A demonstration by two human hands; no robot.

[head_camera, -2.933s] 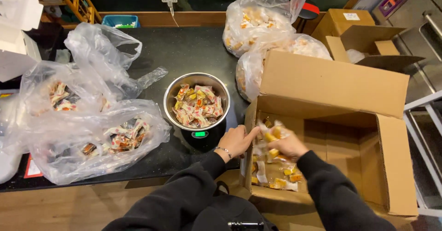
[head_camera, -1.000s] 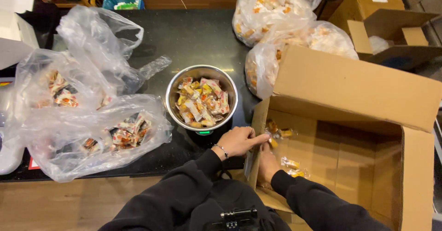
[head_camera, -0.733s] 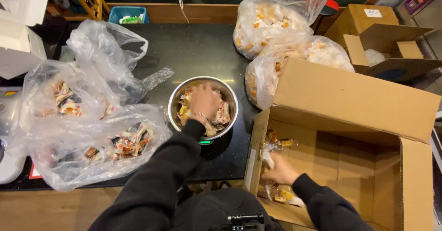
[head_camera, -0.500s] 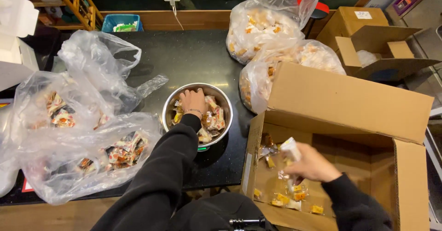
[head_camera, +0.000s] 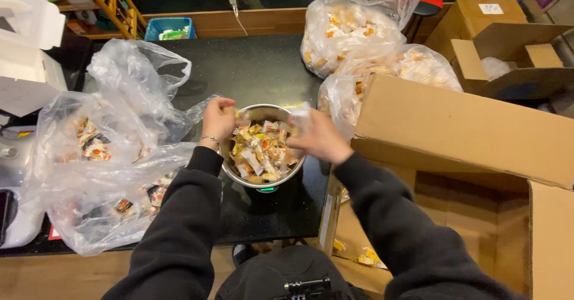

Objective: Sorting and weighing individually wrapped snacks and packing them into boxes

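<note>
Both hands are over the steel bowl (head_camera: 263, 150) now. The left hand (head_camera: 219, 119) hovers at the bowl's far-left rim, fingers pinched around a small wrapped candy (head_camera: 240, 114), a thin bracelet on the wrist. The right hand (head_camera: 318, 139) sits over the bowl's right rim, fingers closed on a pale, blurred wrapped piece (head_camera: 301, 116) held just above the pile. The bowl is heaped with wrapped candies in white, orange and yellow, and stands on a small scale whose green light (head_camera: 267, 189) shows under its near edge, all on the black counter (head_camera: 257, 66).

Left of the bowl lie crumpled clear plastic bags (head_camera: 101, 156), a few wrapped candies inside. Beyond the bowl, to its right, two bulging clear bags of candies (head_camera: 353, 31) lean together. Right of the bowl stands a big open cardboard box (head_camera: 466, 132), its flap raised, a few loose candies at its bottom near the counter's edge. Farther off behind it, a smaller open cardboard box (head_camera: 508, 55).
</note>
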